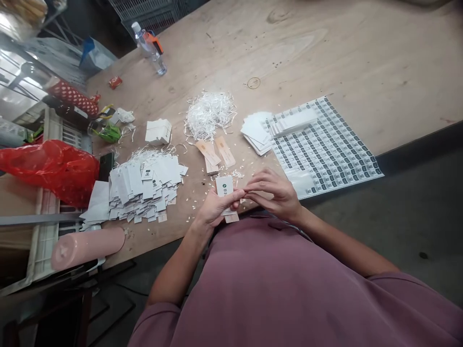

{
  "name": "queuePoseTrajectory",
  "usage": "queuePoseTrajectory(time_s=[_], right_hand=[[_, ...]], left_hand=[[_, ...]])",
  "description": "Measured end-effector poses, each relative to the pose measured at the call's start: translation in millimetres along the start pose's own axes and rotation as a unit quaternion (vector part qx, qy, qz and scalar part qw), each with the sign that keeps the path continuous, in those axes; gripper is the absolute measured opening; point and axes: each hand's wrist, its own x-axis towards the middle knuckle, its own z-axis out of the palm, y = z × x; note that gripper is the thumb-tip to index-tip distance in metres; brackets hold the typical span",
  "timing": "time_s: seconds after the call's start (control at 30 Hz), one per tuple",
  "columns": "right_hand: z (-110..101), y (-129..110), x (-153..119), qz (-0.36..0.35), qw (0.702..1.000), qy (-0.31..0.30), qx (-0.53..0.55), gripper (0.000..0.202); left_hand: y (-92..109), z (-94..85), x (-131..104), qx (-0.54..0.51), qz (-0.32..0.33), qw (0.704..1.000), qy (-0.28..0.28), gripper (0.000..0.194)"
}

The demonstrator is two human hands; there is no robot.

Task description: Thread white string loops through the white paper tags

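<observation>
My left hand (216, 207) is closed around a small white card (224, 185) with a dark green round logo and printed letters. The end of a pale orange card (232, 218) sticks out below it. My right hand (275, 193) meets the left thumb, its thumb and forefinger pinched together; what lies between them is too small to make out. Just beyond my hands lie pale orange cards (208, 155) and a tangled heap of white strings (210, 114). To the right, a sheet of printed stickers (333, 149) has white cards (256, 132) beside it.
A large pile of white tags (144, 183) and a banded card stack (158, 131) lie left. Around them are a pink bottle (88, 248), red plastic bag (50, 161) and green-handled scissors (108, 132). A clear water bottle (150, 50) stands far left; the wooden table's edge runs beneath my hands.
</observation>
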Motion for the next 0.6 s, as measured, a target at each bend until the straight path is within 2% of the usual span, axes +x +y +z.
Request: queuePoseTrajectory(time_s=[0.13, 0.2, 0.3, 0.4, 0.47, 0.53, 0.6], right_hand=[[1.1, -1.7, -0.6, -0.017, 0.998, -0.013, -0.059, 0.013], [2.2, -0.6, 1.4, 0.008, 0.998, 0.009, -0.061, 0.011], [4.0, 1.9, 8.2, 0.117, 0.992, 0.031, 0.036, 0.008], [4.2, 2.6, 15.1, 0.244, 0.954, -0.042, 0.168, 0.016], [3.0, 2.4, 17.7, 0.291, 0.932, -0.078, 0.203, 0.019], [1.3, 3.1, 19.1, 0.284, 0.935, -0.085, 0.195, 0.018], [0.0, 5.2, 20.0, 0.228, 0.958, -0.092, 0.150, 0.015]], left_hand=[[-3.2, -1.6, -1.3, -0.003, 0.025, 1.000, -0.009, 0.046], [-5.3, 0.4, -2.3, -0.004, 0.034, 0.999, -0.032, 0.050], [-12.3, 6.5, -4.3, -0.008, 0.036, 0.996, -0.076, 0.051], [-21.0, 11.7, -7.6, -0.033, 0.029, 0.993, -0.107, 0.046], [-24.9, 12.1, -10.7, -0.077, 0.016, 0.990, -0.117, 0.052], [-26.5, 10.0, -14.3, -0.130, -0.006, 0.985, -0.112, 0.058], [-26.6, 6.9, -17.4, -0.165, -0.031, 0.981, -0.092, 0.055]])
